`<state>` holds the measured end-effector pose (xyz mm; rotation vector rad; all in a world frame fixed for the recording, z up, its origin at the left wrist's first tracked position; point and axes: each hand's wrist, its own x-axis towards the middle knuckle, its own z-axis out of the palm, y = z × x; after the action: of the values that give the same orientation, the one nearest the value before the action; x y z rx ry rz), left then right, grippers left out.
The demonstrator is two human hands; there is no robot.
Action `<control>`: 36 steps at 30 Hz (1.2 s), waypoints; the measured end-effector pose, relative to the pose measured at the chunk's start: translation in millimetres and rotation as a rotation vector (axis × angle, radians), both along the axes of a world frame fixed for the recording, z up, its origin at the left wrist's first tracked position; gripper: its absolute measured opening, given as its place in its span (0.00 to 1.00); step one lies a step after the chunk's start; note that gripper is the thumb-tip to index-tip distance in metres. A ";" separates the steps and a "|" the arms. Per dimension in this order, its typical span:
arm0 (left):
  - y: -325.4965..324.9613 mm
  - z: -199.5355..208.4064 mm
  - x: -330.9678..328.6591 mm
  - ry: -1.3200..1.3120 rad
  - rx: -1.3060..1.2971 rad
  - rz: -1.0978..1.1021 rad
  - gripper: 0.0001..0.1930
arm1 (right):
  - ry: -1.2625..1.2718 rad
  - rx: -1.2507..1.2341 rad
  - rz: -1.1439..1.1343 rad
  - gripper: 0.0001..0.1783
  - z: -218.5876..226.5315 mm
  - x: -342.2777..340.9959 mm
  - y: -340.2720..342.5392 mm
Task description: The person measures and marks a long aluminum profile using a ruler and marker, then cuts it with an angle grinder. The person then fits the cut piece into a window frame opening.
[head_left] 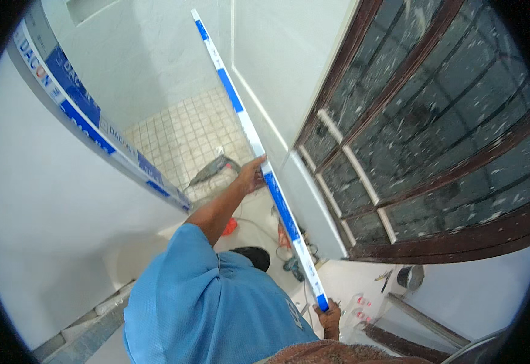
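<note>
A long thin white strip with blue-and-white film (277, 194) slants from the top middle down to the lower middle. My right hand (329, 315) comes up from the lower edge beside brown fabric and grips the strip's lower end. A person in a blue shirt (210, 303) bends below me, and that person's hand (251, 175) holds the strip near its middle. My left hand is out of sight.
A second film-wrapped frame piece (95, 124) curves along the white wall on the left. A power drill (216, 167) lies on the tiled floor (180, 133). A dark wooden glazed window (429, 121) fills the right. Small tools (292, 264) and a bucket (411, 276) sit low.
</note>
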<state>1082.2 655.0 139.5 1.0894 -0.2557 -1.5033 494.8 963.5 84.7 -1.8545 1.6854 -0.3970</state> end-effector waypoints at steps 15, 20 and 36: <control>34.1 191.0 -91.5 -0.298 -0.330 -0.003 0.34 | 0.255 0.258 0.004 0.29 24.4 -1.2 -100.9; 4.6 216.7 -91.1 -0.562 -0.480 0.127 0.34 | 0.161 0.164 0.081 0.31 38.9 56.1 -187.4; -127.5 233.1 55.9 -1.168 -0.345 0.243 0.41 | -0.159 -0.289 0.310 0.29 397.7 264.7 -368.4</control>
<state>1138.1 527.5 372.6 1.5289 -1.0897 -0.4328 759.4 595.1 482.4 -2.1855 1.2601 -0.6649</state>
